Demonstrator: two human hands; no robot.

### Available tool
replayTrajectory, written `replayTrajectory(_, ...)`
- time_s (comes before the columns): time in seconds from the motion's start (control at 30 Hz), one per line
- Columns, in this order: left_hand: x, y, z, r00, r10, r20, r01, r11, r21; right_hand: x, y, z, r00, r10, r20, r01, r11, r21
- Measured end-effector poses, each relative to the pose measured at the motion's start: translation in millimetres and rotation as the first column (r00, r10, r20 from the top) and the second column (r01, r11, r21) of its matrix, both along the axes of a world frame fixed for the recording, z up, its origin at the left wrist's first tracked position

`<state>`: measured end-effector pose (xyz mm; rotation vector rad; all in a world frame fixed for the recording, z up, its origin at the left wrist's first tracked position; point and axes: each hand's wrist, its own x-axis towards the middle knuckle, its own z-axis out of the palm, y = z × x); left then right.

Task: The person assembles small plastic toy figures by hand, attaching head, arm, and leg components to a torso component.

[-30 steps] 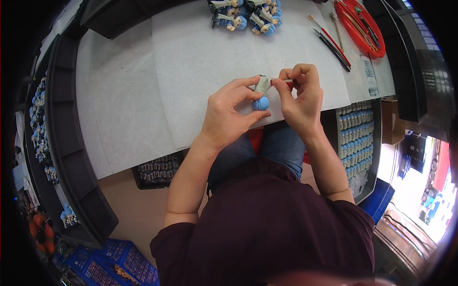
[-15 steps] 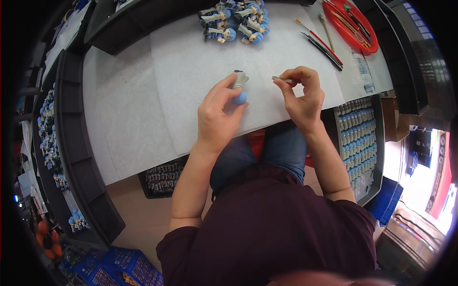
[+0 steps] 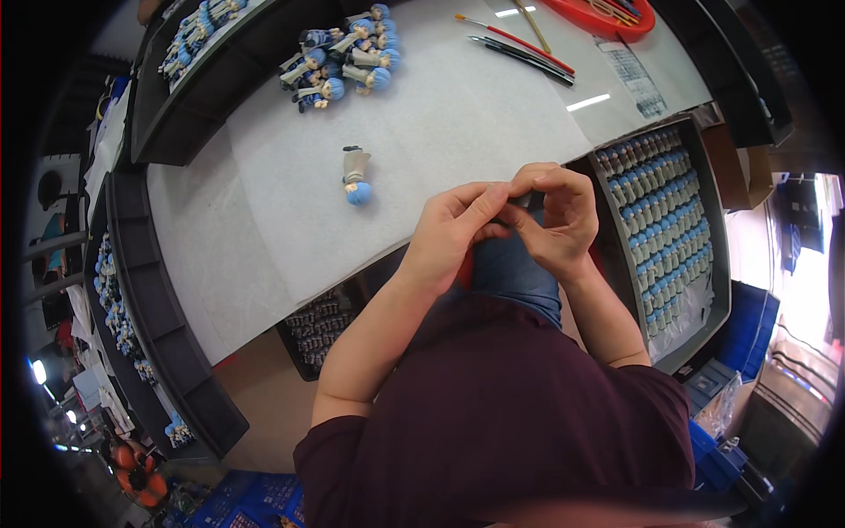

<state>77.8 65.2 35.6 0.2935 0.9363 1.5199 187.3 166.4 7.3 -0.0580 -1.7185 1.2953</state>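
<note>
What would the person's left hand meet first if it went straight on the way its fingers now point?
Most likely the right hand: its fingertips lie just ahead of the left hand, seemingly touching or nearly so, though depth there is unclear.

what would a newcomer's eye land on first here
Probably the bright red dish of tools at the upper right, and the heap of blue-haired figurines at the upper middle. A lone figurine lies nearer on the white sheet. The left hand and right hand meet at the sheet's near edge, fingertips together.
</note>
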Motion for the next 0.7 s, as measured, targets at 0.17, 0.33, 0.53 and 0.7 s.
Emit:
replayTrajectory(0.17, 21.5, 28.1, -14.9, 0.99, -0.018, -0.137, 0.003, 0.994, -0.113, 38.4, 27.9, 14.7, 0.971, -0.092, 0.223, 0.122, 0.985, -0.126)
replayTrajectory(0.33, 58.6, 52.7, -29.6, 0.945, 0.039, -0.323, -0.067, 0.995, -0.076, 38.5, 40.3, 34.0, 0.735, -0.664, 0.135, 0.635, 0.745, 0.204)
replayTrajectory(0.53, 72.2, 56.8, -27.6, 0.974, 0.098, -0.206, -0.094, 0.995, 0.029, 47.7, 93.1, -21.0, 0.382, -0.873, 0.303, 0.76, 0.483, 0.435)
replayTrajectory(0.7, 70.0, 54.8, -46.1, 0.988, 0.034, -0.15, -0.035, 0.999, 0.0, 33.7, 42.8, 13.2, 0.694, -0.704, 0.149, 0.623, 0.692, 0.364)
